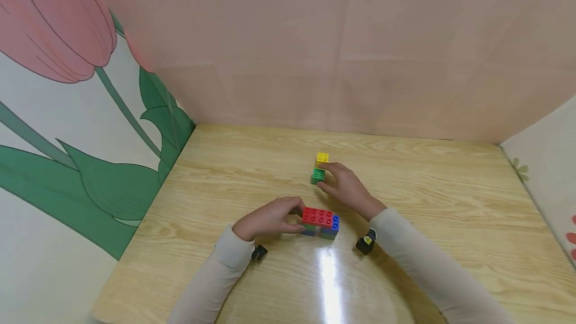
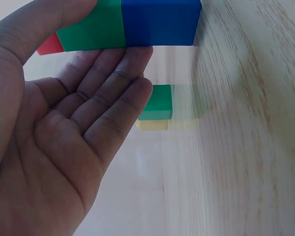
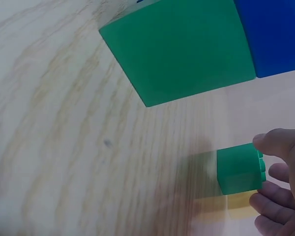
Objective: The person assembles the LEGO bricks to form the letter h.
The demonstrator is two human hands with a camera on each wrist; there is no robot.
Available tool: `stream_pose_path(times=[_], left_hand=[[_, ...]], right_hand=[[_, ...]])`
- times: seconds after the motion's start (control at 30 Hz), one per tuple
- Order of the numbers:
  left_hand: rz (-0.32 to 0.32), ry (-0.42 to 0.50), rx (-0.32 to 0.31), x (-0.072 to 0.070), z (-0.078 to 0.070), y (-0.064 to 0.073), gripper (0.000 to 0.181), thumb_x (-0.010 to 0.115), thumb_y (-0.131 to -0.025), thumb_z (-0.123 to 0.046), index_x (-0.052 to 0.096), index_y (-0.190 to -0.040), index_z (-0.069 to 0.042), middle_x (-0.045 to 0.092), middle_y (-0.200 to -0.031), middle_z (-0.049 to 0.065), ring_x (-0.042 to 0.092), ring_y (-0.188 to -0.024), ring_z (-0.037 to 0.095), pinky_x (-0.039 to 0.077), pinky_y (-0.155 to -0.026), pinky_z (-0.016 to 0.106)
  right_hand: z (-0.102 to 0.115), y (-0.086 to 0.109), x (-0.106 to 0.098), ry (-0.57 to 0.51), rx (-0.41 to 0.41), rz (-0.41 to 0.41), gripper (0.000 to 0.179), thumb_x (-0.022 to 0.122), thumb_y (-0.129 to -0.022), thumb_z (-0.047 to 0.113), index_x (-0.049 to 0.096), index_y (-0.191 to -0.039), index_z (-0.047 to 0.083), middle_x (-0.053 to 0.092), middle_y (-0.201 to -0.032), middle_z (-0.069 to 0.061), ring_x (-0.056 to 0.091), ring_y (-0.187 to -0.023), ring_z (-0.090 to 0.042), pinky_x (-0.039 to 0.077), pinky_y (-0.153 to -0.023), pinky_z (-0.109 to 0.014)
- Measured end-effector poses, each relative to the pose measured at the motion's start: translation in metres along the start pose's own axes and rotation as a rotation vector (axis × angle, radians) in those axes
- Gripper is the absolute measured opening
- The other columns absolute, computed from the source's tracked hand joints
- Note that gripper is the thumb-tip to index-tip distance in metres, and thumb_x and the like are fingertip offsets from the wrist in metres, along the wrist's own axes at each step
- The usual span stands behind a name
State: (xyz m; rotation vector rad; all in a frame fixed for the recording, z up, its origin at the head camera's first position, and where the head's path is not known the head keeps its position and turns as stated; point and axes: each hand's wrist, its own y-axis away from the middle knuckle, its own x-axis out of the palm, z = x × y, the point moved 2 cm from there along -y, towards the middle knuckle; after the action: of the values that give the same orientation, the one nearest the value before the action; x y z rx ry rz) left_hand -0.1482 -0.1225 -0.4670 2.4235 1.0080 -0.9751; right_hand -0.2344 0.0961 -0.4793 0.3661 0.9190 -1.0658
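In the head view, my left hand (image 1: 270, 218) pinches the left end of a block assembly. It has a red brick (image 1: 317, 217) on top, with blue bricks (image 2: 162, 22) and green bricks (image 3: 182, 54) below. The left wrist view has my thumb on the near side and fingers behind. Beyond it, my right hand (image 1: 348, 186) reaches to a small green brick (image 1: 317, 176). Its thumb is at the near side and a fingertip at the far side, pinching it. Just behind stands a yellow brick (image 1: 322, 157); whether the two touch, I cannot tell.
The wooden table (image 1: 450, 204) extends on all sides. A pinkish cloth wall (image 1: 333, 54) closes off the back, and a wall with painted tulips (image 1: 126, 194) stands at the left. Another pale wall (image 1: 549, 164) is at the right.
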Motion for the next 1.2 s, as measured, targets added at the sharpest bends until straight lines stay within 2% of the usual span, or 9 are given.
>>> stream_pose_path(times=[0.53, 0.9, 1.2], left_hand=[[0.003, 0.011, 0.001, 0.002, 0.0, -0.002, 0.03, 0.074, -0.088, -0.031, 0.058, -0.109, -0.016, 0.063, -0.105, -0.011, 0.062, -0.104, 0.012, 0.051, -0.09, 0.029], [0.009, 0.032, -0.024, 0.003, 0.002, -0.001, 0.029, 0.073, -0.089, -0.032, 0.059, -0.109, -0.017, 0.063, -0.106, -0.012, 0.06, -0.105, 0.008, 0.05, -0.092, 0.029], [0.003, -0.002, -0.018, 0.002, 0.003, -0.001, 0.029, 0.073, -0.089, -0.033, 0.058, -0.109, -0.017, 0.063, -0.105, -0.011, 0.061, -0.104, 0.009, 0.051, -0.09, 0.028]], right_hand=[[-0.007, 0.0, 0.004, -0.003, 0.003, -0.031, 0.046, 0.075, -0.088, 0.019, 0.06, -0.129, 0.005, 0.059, -0.124, -0.016, 0.056, -0.116, -0.032, 0.045, -0.1, -0.048], [-0.011, 0.003, 0.007, -0.004, 0.01, -0.034, 0.042, 0.07, -0.09, 0.015, 0.059, -0.129, 0.006, 0.059, -0.126, -0.016, 0.055, -0.118, -0.033, 0.044, -0.101, -0.049], [-0.015, 0.004, 0.008, 0.015, -0.013, -0.043, 0.042, 0.071, -0.09, 0.015, 0.059, -0.129, 0.005, 0.059, -0.126, -0.016, 0.056, -0.118, -0.034, 0.044, -0.101, -0.049]])
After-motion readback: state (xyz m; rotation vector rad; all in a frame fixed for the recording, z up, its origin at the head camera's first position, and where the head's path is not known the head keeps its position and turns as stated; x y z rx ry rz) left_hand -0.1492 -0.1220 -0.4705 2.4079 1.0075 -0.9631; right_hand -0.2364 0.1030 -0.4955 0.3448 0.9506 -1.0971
